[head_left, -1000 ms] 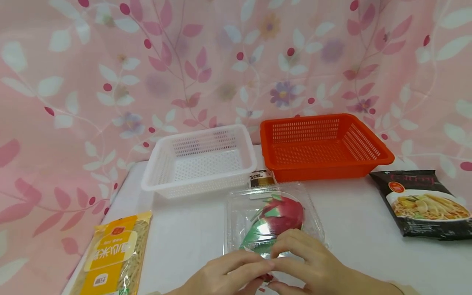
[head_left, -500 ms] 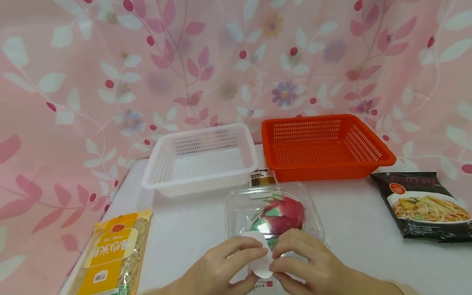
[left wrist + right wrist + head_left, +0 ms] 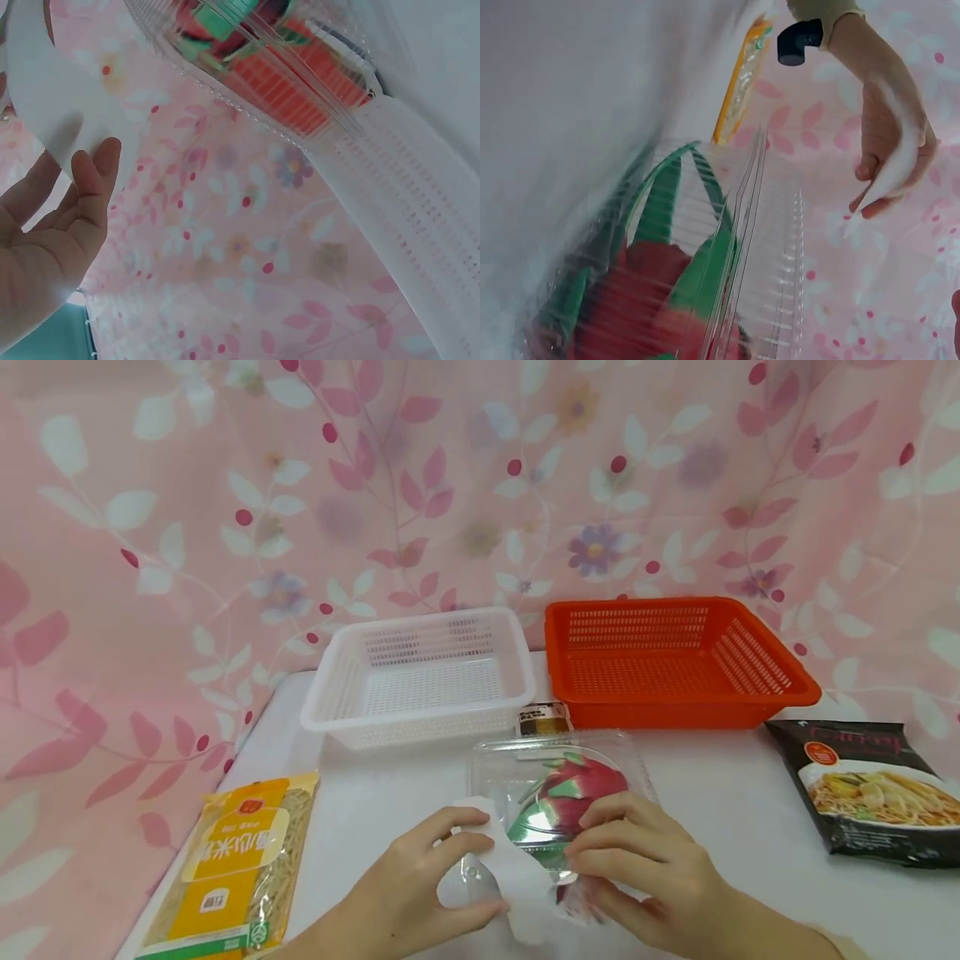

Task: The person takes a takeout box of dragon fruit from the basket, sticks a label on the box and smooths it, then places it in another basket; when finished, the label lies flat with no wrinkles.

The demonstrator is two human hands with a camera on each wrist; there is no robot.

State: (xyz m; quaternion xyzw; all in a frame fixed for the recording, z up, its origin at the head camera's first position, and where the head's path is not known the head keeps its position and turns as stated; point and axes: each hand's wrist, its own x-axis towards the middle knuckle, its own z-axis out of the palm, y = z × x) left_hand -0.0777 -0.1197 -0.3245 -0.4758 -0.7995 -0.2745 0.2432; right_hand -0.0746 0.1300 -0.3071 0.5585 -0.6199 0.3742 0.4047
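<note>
In the head view, my left hand [image 3: 427, 877] pinches a curved strip of white paper [image 3: 517, 877] between fingers and thumb. The strip [image 3: 45, 82] bends over the fingers in the left wrist view. My right hand [image 3: 652, 860], to its right, has bent fingers and thumb at a thin, see-through film [image 3: 579, 903] with a reddish mark, next to the paper's edge. Just beyond both hands lies a closed clear plastic clamshell box [image 3: 491, 768], holding a red dragon fruit [image 3: 592, 777] with green scales. The right hand overlaps the box's near right corner.
A white basket [image 3: 420, 722] and a red basket [image 3: 682, 710] stand at the back, with a small dark-and-gold packet [image 3: 542, 718] before them. A yellow bag of noodles [image 3: 232, 860] lies left; a black noodle packet [image 3: 870, 785] lies right. A pink floral curtain [image 3: 480, 485] hangs behind.
The hands, together one second ago, have drawn apart. The left hand has moved left with the white paper, which now stretches out between the hands; the film shows by the right fingers.
</note>
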